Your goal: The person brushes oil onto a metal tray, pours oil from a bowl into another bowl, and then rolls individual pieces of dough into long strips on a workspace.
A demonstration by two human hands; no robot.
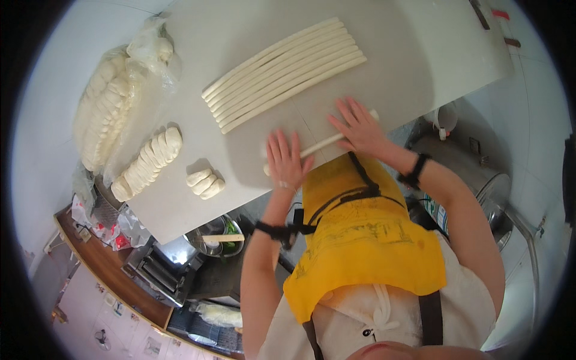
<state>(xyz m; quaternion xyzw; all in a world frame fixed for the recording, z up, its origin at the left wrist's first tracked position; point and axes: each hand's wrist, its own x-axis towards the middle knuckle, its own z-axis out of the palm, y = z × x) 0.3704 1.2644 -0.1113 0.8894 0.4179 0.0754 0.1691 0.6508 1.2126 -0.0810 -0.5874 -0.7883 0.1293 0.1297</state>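
Both hands lie flat on one thin dough rope [321, 144] near the front edge of the pale work table [396, 27]. My left hand [285, 162] covers the rope close to its left end, palm down with the fingers apart. Over the right part rests my right hand [358, 128], its fingers spread too; the rope's tip shows beyond it. Farther back, several finished-looking dough ropes [285, 74] lie side by side in a slanting row. A few short dough pieces [205, 183] sit together to the left of my left hand.
A long row of dough pieces [148, 164] lies on the left, beside plastic-wrapped dough [105, 108]. A metal bowl with greens [231, 234] stands below the table's front edge. At the right is a large metal drum [454, 153]. A dark-bladed tool [479, 14] lies at the far right.
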